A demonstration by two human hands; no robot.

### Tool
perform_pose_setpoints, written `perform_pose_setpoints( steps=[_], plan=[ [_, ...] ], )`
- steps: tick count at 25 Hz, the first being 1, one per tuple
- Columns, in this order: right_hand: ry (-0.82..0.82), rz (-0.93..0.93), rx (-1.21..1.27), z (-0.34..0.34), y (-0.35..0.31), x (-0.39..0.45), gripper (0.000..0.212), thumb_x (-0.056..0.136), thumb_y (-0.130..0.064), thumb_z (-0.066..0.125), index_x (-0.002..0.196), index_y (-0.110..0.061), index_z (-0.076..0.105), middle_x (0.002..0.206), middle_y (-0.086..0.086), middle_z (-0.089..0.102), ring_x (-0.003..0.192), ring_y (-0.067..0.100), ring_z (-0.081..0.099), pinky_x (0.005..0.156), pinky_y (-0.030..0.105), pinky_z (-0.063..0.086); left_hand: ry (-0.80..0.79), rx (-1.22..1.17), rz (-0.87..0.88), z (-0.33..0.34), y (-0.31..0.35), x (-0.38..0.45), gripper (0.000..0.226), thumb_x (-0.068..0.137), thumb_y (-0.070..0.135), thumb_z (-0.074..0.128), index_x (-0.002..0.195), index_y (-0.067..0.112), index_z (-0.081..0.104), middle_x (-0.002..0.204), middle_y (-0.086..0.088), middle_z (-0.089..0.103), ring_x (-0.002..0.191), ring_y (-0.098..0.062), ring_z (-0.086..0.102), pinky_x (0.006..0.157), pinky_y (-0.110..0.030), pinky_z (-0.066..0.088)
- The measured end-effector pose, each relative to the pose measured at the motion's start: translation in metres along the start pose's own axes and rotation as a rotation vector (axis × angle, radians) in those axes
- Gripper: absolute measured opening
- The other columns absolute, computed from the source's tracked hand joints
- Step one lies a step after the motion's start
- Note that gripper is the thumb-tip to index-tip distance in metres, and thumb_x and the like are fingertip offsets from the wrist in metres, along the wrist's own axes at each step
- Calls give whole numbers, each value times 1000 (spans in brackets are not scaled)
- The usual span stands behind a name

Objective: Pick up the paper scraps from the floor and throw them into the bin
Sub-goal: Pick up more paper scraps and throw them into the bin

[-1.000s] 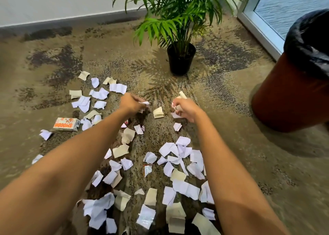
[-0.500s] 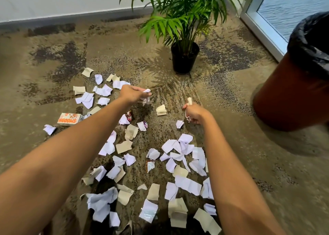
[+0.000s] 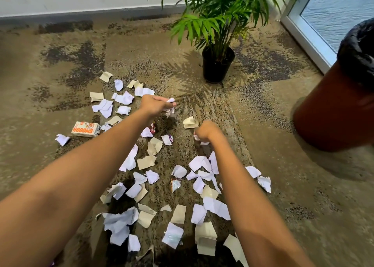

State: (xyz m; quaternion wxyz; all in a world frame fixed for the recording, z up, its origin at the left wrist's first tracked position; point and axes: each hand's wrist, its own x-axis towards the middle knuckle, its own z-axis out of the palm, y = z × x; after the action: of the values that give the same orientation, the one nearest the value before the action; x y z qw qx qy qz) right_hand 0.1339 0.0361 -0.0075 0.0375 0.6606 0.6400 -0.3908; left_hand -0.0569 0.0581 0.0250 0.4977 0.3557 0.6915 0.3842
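Note:
Several white and beige paper scraps (image 3: 145,162) lie scattered over the patterned carpet in front of me. My left hand (image 3: 153,105) hovers above the far scraps and grips a few crumpled white pieces (image 3: 169,107). My right hand (image 3: 204,130) is lower, near the carpet, its fingers curled round scraps (image 3: 197,138) that peek out under it. A beige scrap (image 3: 189,122) lies just left of that hand. The brown bin (image 3: 334,109) with a black liner stands at the right edge.
A potted palm (image 3: 217,64) stands on the carpet beyond my hands. A small orange and white carton (image 3: 86,129) lies among the scraps on the left. A glass door frame (image 3: 303,30) runs at the far right, a wall skirting along the back.
My left hand has lifted a little with white scraps in it. My right hand has dropped toward the carpet; the beige piece that stuck up from it no longer shows.

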Motion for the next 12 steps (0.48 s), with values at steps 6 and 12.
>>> perform_pose_setpoints(
  steps=[6,12],
  plan=[
    [118,-302,219,-9,-20,15,19,88,-16,68,71,-17,59,81,0,66,58,7,54,42,7,34,43,-2,2,-24,-1,-1,15,72,2,83,80,-2,72,84,-14,71,77,-22,64,69,-29,53],
    [104,-352,93,1,8,24,36,85,-8,68,119,-1,59,139,4,49,108,10,51,81,2,39,37,17,-1,-27,-8,-5,13,72,3,83,79,0,72,81,-11,71,63,-14,65,56,-21,50]
  ],
)
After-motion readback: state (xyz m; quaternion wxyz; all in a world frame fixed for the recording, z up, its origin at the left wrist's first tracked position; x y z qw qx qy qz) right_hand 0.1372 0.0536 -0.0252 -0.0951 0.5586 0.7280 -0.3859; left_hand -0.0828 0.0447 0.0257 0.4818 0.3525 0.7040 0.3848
